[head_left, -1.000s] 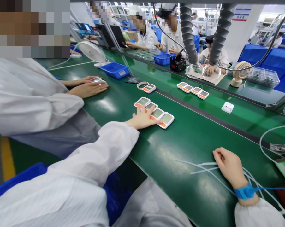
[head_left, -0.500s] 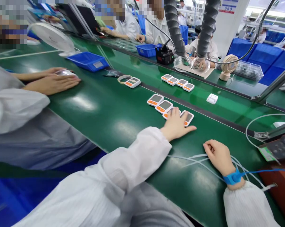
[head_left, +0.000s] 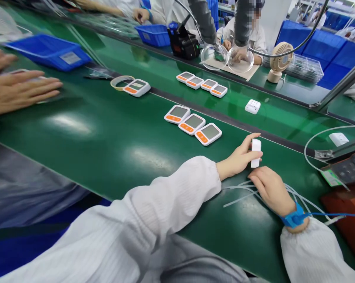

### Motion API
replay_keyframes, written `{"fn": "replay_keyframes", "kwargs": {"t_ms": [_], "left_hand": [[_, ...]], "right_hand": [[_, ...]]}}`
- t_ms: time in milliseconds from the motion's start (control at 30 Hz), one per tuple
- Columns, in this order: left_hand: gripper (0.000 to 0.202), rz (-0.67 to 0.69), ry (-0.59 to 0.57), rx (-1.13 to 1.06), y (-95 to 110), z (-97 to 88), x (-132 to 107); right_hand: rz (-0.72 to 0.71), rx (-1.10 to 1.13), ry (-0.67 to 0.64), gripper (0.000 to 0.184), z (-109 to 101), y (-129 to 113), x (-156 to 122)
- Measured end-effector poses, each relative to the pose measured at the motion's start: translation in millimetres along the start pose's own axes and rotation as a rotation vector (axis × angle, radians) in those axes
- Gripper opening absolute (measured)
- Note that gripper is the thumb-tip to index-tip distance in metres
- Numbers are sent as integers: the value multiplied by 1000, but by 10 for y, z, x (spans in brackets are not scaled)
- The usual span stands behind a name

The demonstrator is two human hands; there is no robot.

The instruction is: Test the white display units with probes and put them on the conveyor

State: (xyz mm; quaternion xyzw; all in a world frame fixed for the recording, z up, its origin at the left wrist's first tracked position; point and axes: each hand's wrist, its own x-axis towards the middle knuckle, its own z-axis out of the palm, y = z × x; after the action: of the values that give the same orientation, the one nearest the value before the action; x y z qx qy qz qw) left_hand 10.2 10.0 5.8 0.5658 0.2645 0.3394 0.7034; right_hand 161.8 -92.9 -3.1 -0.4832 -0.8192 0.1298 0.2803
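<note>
left hand point(head_left: 239, 159) grips white device point(head_left: 256, 152) on green conveyor belt point(head_left: 106, 133)
fingers closed around the device, held upright near the belt's far edge, beside three display units point(head_left: 193, 124); right hand point(head_left: 270, 188) curled over white cables point(head_left: 236, 198), grip indeterminate.

On the worktop point(head_left: 106, 137), a unit point(head_left: 256, 152) stands on edge in my left hand point(head_left: 239, 159), just behind my right hand point(head_left: 270, 188), which lies on cables point(head_left: 238, 199). Left of them lie three units point(head_left: 192, 124), four more point(head_left: 202, 83) beyond.

Hidden: screen side of white unit point(head_left: 256, 153) in left hand point(head_left: 239, 159). Cut off at left edge: co-worker's hand point(head_left: 21, 88).
</note>
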Motion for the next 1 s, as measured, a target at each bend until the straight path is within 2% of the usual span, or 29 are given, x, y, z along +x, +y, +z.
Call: {"fn": "replay_keyframes", "kwargs": {"t_ms": [100, 200, 267, 367, 500, 600, 733, 1000], "left_hand": [[69, -129, 41, -275, 11, 93, -12], [62, -167, 80, -315, 13, 130, 2], [59, -173, 100, -311, 15, 126, 10], [57, -161, 130, -310, 18, 97, 27], [52, -141, 189, -353, 16, 60, 52], [54, -201, 75, -396, -1, 78, 28], [60, -232, -114, -397, -52, 152, -49], [65, -188, -133, -334, -69, 178, -90]], "right_hand": [[37, -94, -36, 6, -37, -3, -16], [48, -154, -122, 11, -24, -44, -23], [59, -173, -100, 14, 5, -63, -24], [84, -182, 28, 19, 34, -49, -30], [190, -157, 339, 17, 6, -15, -28], [189, -142, 489, 21, -38, -35, -3], [161, -112, 545, 15, -71, -85, 24], [243, -75, 543, 16, -55, -102, 7]]}}
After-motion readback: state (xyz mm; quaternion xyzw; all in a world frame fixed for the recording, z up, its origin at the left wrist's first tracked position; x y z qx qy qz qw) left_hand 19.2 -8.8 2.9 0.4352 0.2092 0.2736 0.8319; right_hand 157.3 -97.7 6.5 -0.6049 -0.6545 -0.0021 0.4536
